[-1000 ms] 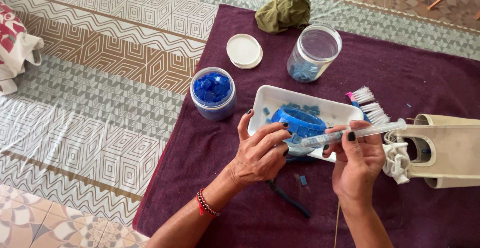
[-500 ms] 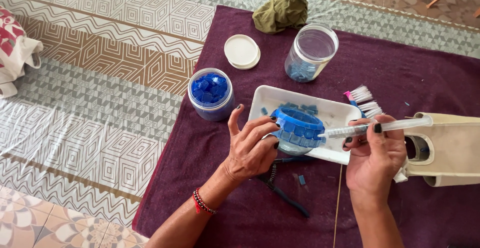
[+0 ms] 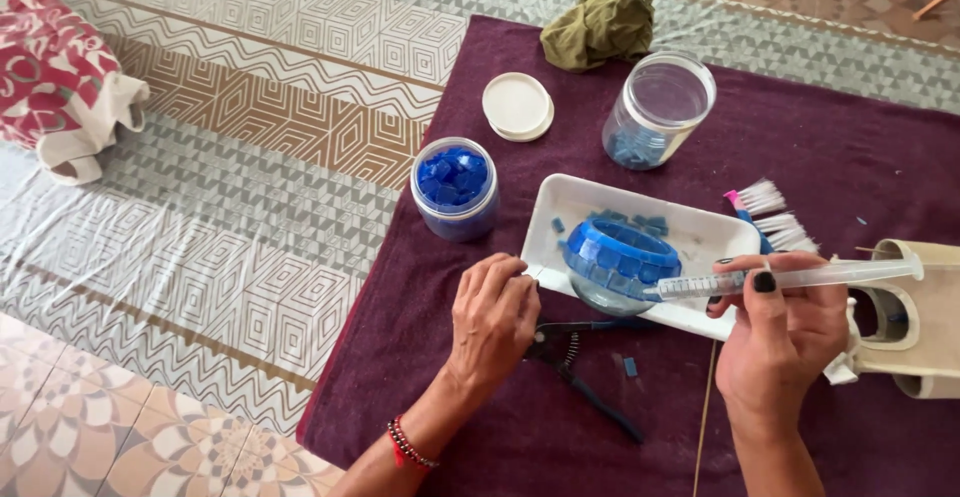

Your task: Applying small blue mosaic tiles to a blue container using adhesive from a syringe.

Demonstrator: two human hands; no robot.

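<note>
The right hand pinched a syringe, tip at nine o'clock touching the blue bowl; left hand fingers curled together over pliers.

jar crowds tray – left

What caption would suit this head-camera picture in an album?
Right hand aims a syringe at a blue-tiled bowl; left hand rests by pliers.
</note>
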